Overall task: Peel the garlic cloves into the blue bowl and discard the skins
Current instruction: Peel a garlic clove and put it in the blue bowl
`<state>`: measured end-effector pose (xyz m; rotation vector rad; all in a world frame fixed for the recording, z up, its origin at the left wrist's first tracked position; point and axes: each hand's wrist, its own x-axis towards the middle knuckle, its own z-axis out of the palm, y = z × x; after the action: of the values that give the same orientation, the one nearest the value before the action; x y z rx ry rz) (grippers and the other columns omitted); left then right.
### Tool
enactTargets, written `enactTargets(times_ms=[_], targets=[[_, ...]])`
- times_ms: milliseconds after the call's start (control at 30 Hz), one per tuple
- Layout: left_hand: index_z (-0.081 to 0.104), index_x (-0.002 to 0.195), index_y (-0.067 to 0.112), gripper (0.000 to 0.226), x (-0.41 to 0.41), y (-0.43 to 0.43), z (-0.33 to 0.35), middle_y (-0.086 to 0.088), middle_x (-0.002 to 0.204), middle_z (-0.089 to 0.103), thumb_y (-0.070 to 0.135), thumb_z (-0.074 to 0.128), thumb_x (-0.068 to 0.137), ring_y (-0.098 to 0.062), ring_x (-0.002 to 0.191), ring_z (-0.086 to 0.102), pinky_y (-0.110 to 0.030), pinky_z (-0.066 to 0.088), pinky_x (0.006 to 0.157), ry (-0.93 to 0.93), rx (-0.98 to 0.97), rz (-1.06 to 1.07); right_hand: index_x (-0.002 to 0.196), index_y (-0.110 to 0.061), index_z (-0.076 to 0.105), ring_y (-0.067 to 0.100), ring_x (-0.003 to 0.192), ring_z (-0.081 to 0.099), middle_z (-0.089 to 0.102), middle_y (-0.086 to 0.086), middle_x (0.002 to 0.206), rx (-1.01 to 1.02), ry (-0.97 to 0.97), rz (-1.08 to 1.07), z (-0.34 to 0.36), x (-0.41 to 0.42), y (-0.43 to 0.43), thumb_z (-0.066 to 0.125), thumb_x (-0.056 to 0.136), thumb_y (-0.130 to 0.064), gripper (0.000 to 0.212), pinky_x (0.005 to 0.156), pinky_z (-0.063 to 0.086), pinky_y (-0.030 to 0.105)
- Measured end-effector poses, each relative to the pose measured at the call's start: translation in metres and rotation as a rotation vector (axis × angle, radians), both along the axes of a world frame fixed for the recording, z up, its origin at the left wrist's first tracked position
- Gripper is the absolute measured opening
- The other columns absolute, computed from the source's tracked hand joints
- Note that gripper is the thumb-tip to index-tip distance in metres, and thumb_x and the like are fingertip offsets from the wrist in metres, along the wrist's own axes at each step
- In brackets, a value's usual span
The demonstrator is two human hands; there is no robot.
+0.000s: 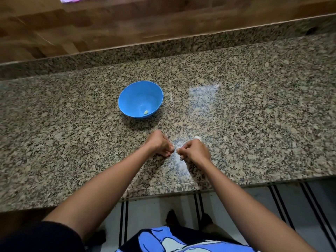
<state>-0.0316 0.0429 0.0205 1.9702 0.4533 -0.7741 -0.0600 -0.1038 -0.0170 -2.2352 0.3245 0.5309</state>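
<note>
1. The granite counter (72, 142) lies under everything we handle.
2. The blue bowl (134, 95) stands beyond our hands, apart from them.
3. Our left hand (161, 143) and right hand (193, 151) meet, with curled fingertips pinching one pale scrap (175, 150).
4. A white garlic piece (197, 137) lies just behind our right hand.
5. One peeled clove (146, 112) lies in the bowl.

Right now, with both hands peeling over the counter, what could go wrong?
The left hand and right hand pinch the garlic clove over the counter, apart from the blue bowl; a slip would likely drop it on the granite. Whatever peels off could get lost on the speckled stone or fall off the nearby front edge to the floor.
</note>
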Motion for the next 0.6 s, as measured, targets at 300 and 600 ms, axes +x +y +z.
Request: enactTargets(times_ms=[300, 600], targets=[[0.068, 0.081, -0.003, 0.008, -0.023, 0.003, -0.007, -0.014, 0.078, 0.070, 0.005, 0.067, 0.083, -0.016, 0.060, 0.066, -0.025, 0.056, 0.055, -0.175, 0.001, 0.023, 0.093, -0.021, 0.068, 0.002, 0.061, 0.060, 0.068, -0.009, 0.074, 0.065, -0.173, 0.030, 0.003, -0.017, 0.000, 0.062, 0.088, -0.029, 0.012, 0.056, 0.049, 0.020], [0.067, 0.100, -0.008, 0.026, -0.049, 0.005, -0.009, -0.015, 0.082, 0.069, 0.014, 0.065, 0.086, -0.017, 0.063, 0.063, -0.020, 0.053, 0.057, -0.025, -0.544, 0.415, 0.098, -0.010, 0.072, 0.001, 0.078, 0.063, 0.071, -0.001, 0.092, 0.327, -0.349, 0.089, 0.005, -0.021, -0.004, 0.070, 0.081, -0.013, 0.017, 0.070, 0.050, 0.010]])
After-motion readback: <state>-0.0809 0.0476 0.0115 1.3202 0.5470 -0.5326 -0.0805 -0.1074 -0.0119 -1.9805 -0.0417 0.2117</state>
